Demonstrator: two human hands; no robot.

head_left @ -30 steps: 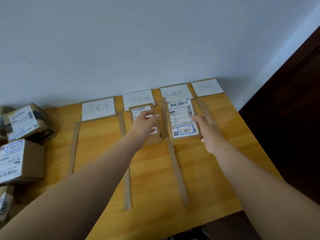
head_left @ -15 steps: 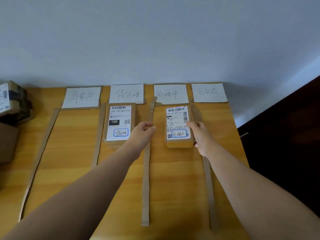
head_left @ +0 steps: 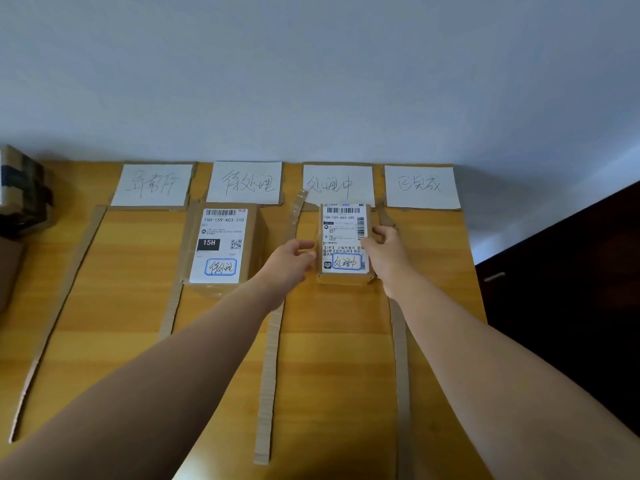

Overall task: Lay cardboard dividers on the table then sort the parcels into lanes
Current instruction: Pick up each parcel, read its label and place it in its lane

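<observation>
Parcels sit in two lanes on my yellow wooden counter [head_left: 114, 306]. Four long brown cardboard divider strips run from the wall toward me: far-left strip [head_left: 59, 317], second strip [head_left: 171, 315], third strip [head_left: 270, 375], fourth strip [head_left: 400, 358]. They tilt a little, not quite parallel.

At the wall end lie four white paper lane signs with handwritten characters: first sign [head_left: 152, 184], second sign [head_left: 245, 182], third sign [head_left: 338, 184], fourth sign [head_left: 421, 186].

Larger brown cardboard parcel with a white shipping label [head_left: 221, 245] lies flat in the second lane, just below the second sign; its left edge touches or overlaps the second strip. A blue-outlined handwritten tag shows at the label's near end.

Smaller brown cardboard parcel with a white barcode label [head_left: 343, 242] lies in the third lane below the third sign, between the third and fourth strips.

My right hand [head_left: 386, 254] presses against this small parcel's right side, fingers curled over the top edge. My left hand [head_left: 289, 261] is half open beside its left side, fingertips at or just off the box; I cannot tell whether they touch. So the hands are apart, flanking the small parcel.

Stacked taped cardboard boxes [head_left: 24, 192] stand at the counter's far left edge, partly out of view. First and fourth lanes hold only their signs.
</observation>
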